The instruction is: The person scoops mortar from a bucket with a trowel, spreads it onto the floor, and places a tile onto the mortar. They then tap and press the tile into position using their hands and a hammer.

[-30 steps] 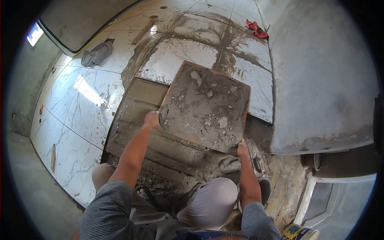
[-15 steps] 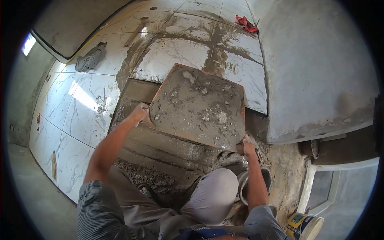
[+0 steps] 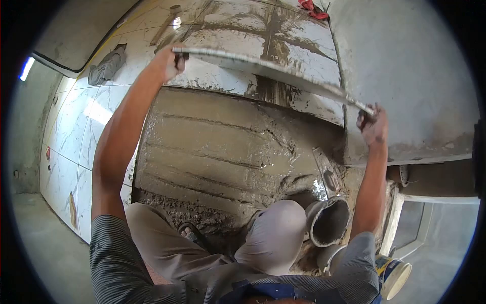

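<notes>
A large tile (image 3: 273, 72) is held up on edge, seen as a thin slanting strip above the far side of the wet mortar bed (image 3: 207, 137). My left hand (image 3: 173, 62) grips its left end, and my right hand (image 3: 373, 124) grips its lower right end. The tile's broad faces are mostly hidden from this angle. Long grooves run across the mortar below it. A trowel (image 3: 329, 175) lies on the mortar's right side, beside a round open pipe or bucket (image 3: 329, 221).
Marbled white tiles (image 3: 71, 137) cover the floor at left and beyond. A grey cloth (image 3: 107, 66) lies at left, a red cloth (image 3: 314, 9) at the far wall. A plastered wall (image 3: 400, 76) bounds the right. A yellow-labelled bucket (image 3: 394, 276) stands lower right.
Both hands have raised the tile away from me and tipped it from showing its mortar-covered face to edge-on. The grooved bed and the trowel have come into fuller view.
</notes>
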Motion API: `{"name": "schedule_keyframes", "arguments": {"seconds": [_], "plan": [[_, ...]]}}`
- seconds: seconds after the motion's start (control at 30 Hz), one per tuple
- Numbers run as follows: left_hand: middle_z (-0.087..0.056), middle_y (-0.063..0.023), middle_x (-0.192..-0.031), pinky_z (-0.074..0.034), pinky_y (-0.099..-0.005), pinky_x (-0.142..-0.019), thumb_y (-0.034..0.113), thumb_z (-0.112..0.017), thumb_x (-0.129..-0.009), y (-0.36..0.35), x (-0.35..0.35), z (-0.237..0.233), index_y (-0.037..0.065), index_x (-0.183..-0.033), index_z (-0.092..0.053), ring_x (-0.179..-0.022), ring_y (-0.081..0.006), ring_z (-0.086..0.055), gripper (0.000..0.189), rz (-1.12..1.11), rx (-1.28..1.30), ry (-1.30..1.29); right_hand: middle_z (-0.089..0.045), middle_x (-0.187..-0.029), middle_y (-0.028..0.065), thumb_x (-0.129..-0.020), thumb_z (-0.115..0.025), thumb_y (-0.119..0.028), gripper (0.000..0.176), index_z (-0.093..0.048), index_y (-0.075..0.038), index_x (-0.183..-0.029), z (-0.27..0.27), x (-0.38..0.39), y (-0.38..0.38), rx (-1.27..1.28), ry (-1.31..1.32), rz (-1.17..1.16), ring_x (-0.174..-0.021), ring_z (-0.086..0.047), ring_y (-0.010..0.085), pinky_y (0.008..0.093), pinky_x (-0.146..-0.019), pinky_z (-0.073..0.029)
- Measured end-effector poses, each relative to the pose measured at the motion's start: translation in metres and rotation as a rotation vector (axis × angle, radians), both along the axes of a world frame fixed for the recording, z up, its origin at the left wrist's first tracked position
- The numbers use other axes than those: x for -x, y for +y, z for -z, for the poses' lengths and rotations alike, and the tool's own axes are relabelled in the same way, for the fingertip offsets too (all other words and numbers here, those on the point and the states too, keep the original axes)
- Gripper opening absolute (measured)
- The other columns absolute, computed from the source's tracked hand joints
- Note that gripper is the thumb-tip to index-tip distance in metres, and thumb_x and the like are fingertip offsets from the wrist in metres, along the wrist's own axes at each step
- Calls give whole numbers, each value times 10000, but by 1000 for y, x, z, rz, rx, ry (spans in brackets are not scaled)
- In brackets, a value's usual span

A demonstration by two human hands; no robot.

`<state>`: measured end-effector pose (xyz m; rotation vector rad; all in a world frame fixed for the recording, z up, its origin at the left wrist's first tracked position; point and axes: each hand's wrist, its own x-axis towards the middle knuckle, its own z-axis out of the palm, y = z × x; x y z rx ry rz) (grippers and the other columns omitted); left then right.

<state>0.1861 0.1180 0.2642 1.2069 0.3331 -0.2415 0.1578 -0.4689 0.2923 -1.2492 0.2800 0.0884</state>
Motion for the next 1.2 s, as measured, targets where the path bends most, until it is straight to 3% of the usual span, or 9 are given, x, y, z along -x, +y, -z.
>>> {"name": "schedule_keyframes", "arguments": {"seconds": [0.17, 0.23, 0.37, 0.47, 0.7, 0.83, 0.97, 1.07, 1.2], "plan": [[-541, -120, -790, -415, -215, -465, 173, -361, -938, -31, -39, -27, 40, -943, -501, -570, -104, -460, 193, -352, 123, -84, -553, -792, 117, -903, -436, -496, 470, -499, -45, -1019, -32, -25, 28, -15, -77, 19, -744, -561, 235, 357, -702, -489], [-546, -138, -833, -443, -231, -542, 228, -379, -952, -27, -52, -18, 33, -994, -487, -617, -129, -479, 227, -314, 156, -132, -529, -949, 158, -875, -477, -536, 552, -458, -23, -1078, -26, -40, 28, -112, -182, 88, -891, -546, 262, 390, -828, -470], [-549, -126, -856, -467, -281, -636, 314, -502, -924, -43, -49, -16, 44, -993, -474, -669, -182, -501, 280, -271, 362, -436, -576, -913, 147, -834, -606, -437, 556, -420, 18, -1096, -15, -62, 23, 35, -403, -26, -828, -591, 286, 418, -773, -490], [-542, -114, -843, -472, -290, -624, 321, -579, -883, -53, -51, -16, 42, -974, -471, -677, -176, -505, 313, -291, 295, -564, -580, -918, 146, -804, -647, -436, 557, -459, 20, -1063, -12, -75, 25, 134, -404, 59, -809, -603, 270, 395, -706, -513], [-556, -87, -917, -467, -292, -653, 377, -606, -858, -54, -69, -22, 28, -1042, -491, -770, -156, -520, 411, -424, -415, -610, -571, -859, 112, -741, -707, -467, 628, -492, 38, -1048, -19, -92, 27, 521, -409, 353, -702, -589, 190, 298, -567, -527], [-563, -81, -1004, -457, -321, -738, 436, -543, -884, -47, -84, -21, 31, -1147, -490, -887, -167, -507, 486, -403, -582, -688, -577, -862, 94, -762, -706, -421, 541, -539, 22, -1024, 21, -112, 26, 523, -461, 356, -731, -583, 160, 267, -572, -526], [-566, -86, -1006, -444, -345, -785, 462, -528, -883, -45, -92, -20, 29, -1128, -498, -924, -177, -515, 498, -411, -653, -702, -621, -898, 112, -799, -657, -422, 471, -596, 5, -988, 101, -155, 1, 790, -449, 279, -812, -594, 210, 322, -715, -491], [-568, -83, -1009, -431, -344, -787, 466, -543, -874, -44, -100, -13, 24, -1119, -503, -896, -186, -525, 506, -442, -523, -733, -629, -918, 154, -818, -611, -456, 490, -597, 3, -989, 119, -166, 5, 960, -475, 256, -864, -591, 266, 358, -783, -442], [-589, -84, -955, -433, -328, -784, 437, -558, -867, -44, -95, 15, 6, -1101, -509, -890, -164, -535, 493, -462, -775, -711, -604, -907, 195, -849, -536, -496, 520, -582, 8, -971, 110, -142, 31, 922, -578, 245, -885, -577, 313, 376, -764, -421]]}}
